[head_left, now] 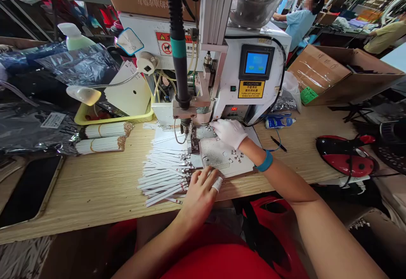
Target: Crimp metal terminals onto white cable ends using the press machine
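My left hand (201, 190), bare with white tape round one finger, rests at the front edge of the machine's base. Its fingers are loosely bent and slightly apart, and nothing shows in them. Beside it on the left lies a fanned heap of narrow white strips (165, 173) with small metal pieces at their right ends. In a white glove, my right hand (230, 133) reaches to the metal work area under the machine head (185, 114). Its fingertips are drawn together there; what they hold is hidden. Small metal clips (236, 156) lie scattered on the metal plate (212, 150) below that hand.
The white machine (230, 75) has a lit screen (256, 63). Banded strip bundles (101, 137), a yellow basket (127, 119) and a phone (30, 186) are on the left. On the right are a pen (279, 143), a red-and-black device (345, 156) and a carton (330, 73). A person (301, 20) works behind.
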Available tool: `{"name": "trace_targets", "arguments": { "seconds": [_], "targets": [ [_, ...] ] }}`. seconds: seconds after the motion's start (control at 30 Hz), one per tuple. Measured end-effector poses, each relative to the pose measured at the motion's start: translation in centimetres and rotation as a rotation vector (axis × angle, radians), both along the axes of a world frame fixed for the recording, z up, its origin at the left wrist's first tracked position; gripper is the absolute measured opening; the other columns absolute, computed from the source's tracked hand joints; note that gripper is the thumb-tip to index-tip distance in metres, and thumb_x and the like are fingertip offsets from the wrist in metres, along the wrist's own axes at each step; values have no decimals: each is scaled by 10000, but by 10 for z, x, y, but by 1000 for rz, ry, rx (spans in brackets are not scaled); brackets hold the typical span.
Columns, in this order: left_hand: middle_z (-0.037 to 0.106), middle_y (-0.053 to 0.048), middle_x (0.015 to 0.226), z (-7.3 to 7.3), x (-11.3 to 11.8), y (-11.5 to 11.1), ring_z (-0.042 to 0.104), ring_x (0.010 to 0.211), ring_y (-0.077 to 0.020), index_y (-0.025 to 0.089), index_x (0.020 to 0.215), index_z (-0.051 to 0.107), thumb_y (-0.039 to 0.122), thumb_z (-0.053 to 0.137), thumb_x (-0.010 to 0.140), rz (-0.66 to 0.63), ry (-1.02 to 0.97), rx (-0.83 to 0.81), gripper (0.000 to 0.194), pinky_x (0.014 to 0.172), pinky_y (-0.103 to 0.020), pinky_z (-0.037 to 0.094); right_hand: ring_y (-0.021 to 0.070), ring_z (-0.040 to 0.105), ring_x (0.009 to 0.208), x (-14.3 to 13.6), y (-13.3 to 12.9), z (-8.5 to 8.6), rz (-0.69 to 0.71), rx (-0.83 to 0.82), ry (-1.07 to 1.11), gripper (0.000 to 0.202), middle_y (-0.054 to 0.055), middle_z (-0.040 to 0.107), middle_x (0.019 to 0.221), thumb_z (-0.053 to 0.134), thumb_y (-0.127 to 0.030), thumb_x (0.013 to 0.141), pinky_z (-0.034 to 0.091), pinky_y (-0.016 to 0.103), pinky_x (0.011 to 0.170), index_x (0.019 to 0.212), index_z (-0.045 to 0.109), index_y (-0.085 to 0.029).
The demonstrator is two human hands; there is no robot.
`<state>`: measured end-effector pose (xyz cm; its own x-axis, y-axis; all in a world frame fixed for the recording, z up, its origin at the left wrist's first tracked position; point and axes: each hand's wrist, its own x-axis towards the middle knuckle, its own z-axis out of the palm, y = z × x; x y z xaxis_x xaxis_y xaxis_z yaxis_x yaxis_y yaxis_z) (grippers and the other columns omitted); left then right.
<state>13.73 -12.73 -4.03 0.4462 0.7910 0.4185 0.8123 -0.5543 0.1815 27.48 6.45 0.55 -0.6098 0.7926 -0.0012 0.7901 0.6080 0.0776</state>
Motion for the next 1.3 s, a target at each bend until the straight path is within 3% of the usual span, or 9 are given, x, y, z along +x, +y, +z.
{"name": "trace_targets", "arguments": {
  "seconds": [0.17,0.4,0.53,0.8,0.93,1.13,1.23,1.3],
  "targets": [
    [636,-102,1223,-2,-5,0,505,1201,-295,137,1012,690,101,552,849,3,-7,-6,216,863,-399,505,270,659,900,-1,-4,-1,-9,-45,-23,337,97,702,1021,387,-280,957,441,349,706,1189,627,-229],
    [632,-137,1193,-6,-8,3,490,1209,-272,92,985,685,95,471,894,-45,-106,17,232,916,-380,535,226,635,1042,19,12,-11,-92,-123,242,287,43,702,1142,515,-281,901,451,296,845,1120,694,-229],
    [640,-130,1165,-6,-8,4,502,1188,-268,92,1010,669,71,460,888,-60,-135,44,243,908,-381,544,221,649,1003,20,18,-17,-84,-197,353,263,28,722,1087,587,-311,856,460,283,819,1072,713,-228],
    [644,-115,1146,-7,-7,1,530,1154,-272,103,971,666,38,495,848,-67,-113,24,221,888,-376,552,231,649,930,5,12,-13,-63,-178,190,217,67,721,1021,522,-267,885,436,299,742,991,703,-209],
    [647,-122,1146,-9,-7,2,526,1167,-267,100,997,665,44,493,852,-65,-133,21,232,900,-379,547,228,650,926,3,7,-7,-74,-177,217,214,72,724,1001,496,-252,901,428,295,732,950,696,-192],
    [653,-115,1154,-8,-9,3,528,1169,-251,114,959,676,61,489,861,-69,-145,18,217,906,-379,546,184,645,910,40,-6,11,25,-346,334,155,15,728,978,572,-236,860,433,268,801,934,705,-207],
    [656,-121,1150,-7,-10,4,534,1158,-260,105,911,678,75,499,862,-69,-163,19,188,904,-389,549,189,644,914,66,-20,11,-74,-356,316,171,33,727,982,602,-175,819,436,275,815,955,704,-185],
    [658,-123,1143,-8,-11,5,540,1148,-263,101,929,677,79,503,862,-73,-174,21,187,899,-390,550,211,645,904,79,-31,7,-163,-372,255,236,58,722,993,667,-218,773,447,294,799,1002,698,-169]
  ]
}}
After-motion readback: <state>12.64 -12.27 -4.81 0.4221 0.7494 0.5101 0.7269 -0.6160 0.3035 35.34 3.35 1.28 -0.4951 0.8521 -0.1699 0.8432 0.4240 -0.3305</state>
